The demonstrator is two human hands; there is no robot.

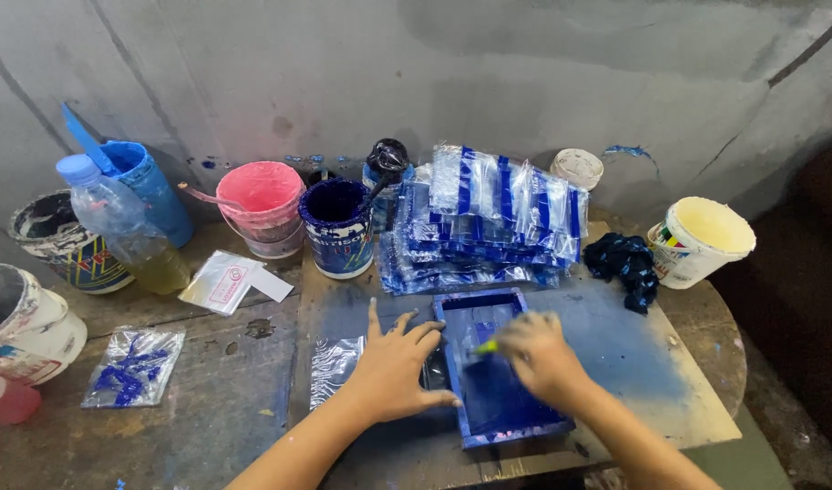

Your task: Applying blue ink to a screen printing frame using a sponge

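left hand flat beside blue frame, right hand — over it

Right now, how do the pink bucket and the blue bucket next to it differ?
The pink bucket is coated pink inside, while the blue bucket is dark blue inside. The pink bucket stands further left, nearer the plastic bottle; the blue bucket stands beside the stack of bags. A dark stick leans over the rim of the blue bucket; a pale one sticks out of the pink bucket. Both stand upright, open, without lids.

Your worn wooden table carries paint buckets far, a blue-stained board right, a blue frame near.
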